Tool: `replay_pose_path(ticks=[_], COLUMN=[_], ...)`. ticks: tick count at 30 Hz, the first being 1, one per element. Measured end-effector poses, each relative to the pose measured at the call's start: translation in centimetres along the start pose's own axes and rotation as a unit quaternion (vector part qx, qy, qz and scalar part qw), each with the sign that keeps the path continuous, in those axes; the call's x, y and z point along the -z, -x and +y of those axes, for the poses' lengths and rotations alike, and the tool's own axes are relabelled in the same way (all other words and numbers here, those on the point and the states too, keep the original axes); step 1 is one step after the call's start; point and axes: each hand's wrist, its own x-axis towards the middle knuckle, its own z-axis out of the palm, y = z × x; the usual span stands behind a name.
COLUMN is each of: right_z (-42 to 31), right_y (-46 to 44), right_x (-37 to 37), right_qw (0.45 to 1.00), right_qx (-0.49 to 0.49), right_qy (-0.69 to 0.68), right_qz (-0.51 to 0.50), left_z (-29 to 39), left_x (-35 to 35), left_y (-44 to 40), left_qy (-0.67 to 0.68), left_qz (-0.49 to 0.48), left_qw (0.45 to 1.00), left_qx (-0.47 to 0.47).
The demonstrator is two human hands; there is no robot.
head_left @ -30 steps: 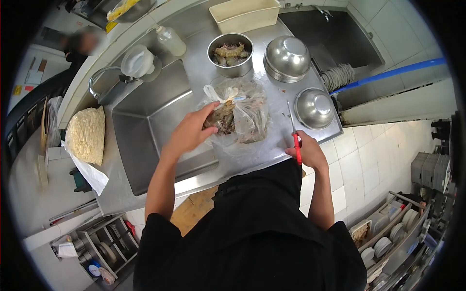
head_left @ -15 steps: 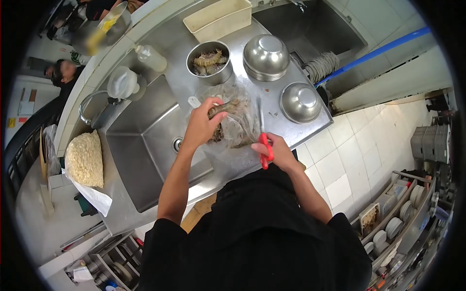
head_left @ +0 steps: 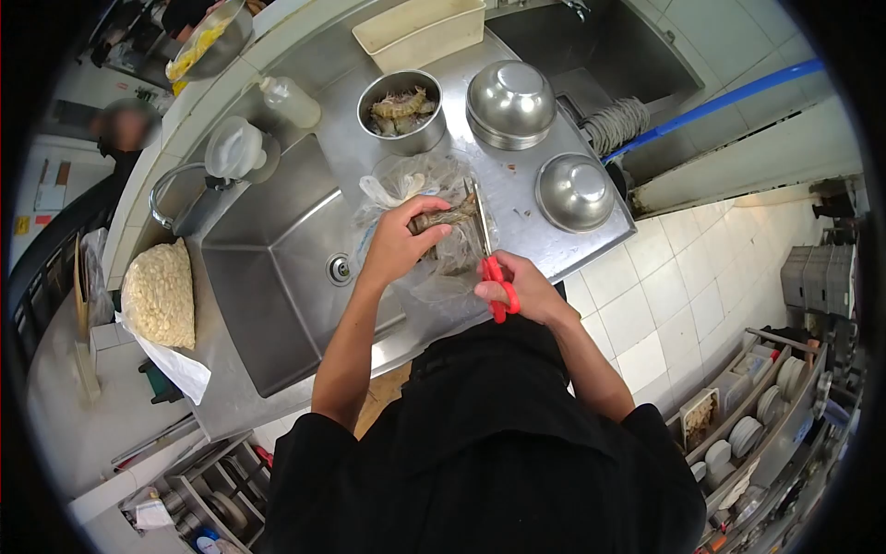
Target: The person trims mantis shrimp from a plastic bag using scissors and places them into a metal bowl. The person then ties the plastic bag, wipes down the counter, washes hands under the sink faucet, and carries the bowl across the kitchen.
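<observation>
My left hand (head_left: 401, 238) grips a greyish-brown shrimp (head_left: 441, 218) above a clear plastic bag (head_left: 452, 268) on the steel counter. Red-handled scissors (head_left: 494, 282) are in my right hand (head_left: 524, 288), their blades slightly parted at the right end of the shrimp. Behind the bag, a round steel pot (head_left: 402, 134) contains several shrimp-like shellfish. Two overturned groups of steel bowls stand to the right, a larger stack (head_left: 510, 103) and a smaller one (head_left: 574, 192).
A steel sink (head_left: 286, 295) lies left of the bag, with a bag of pale pieces (head_left: 161, 295) beyond it. A cream tub (head_left: 420, 35) and a plastic bottle (head_left: 292, 102) stand behind. A person (head_left: 125, 129) is at the far left.
My left hand has taken a shrimp out of the bag and lifted it. My right hand has moved left, bringing the scissors to the shrimp, and their blades have opened.
</observation>
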Motion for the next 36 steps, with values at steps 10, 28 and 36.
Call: replay_pose_path(ticks=[10,28,36], right_z=[1.9,-3.4,-6.8], right_y=[1.9,5.0,5.7], right_x=[1.2,3.7,3.6], right_qw=[0.997,0.815,0.758], right_qx=[-0.059,0.045,0.008], right_qy=[0.006,0.554,0.633], right_qz=[0.050,0.165,0.159], left_z=[0.6,1.5,-0.2], left_x=[-1.1,-0.3,-0.3], left_y=[-1.4,-3.0,-2.2], left_qy=[-0.046,-0.140,-0.055], left_qz=[-0.066,-0.068,-0.026], left_qw=[0.997,0.982,0.993], left_qx=[0.013,-0.104,-0.105])
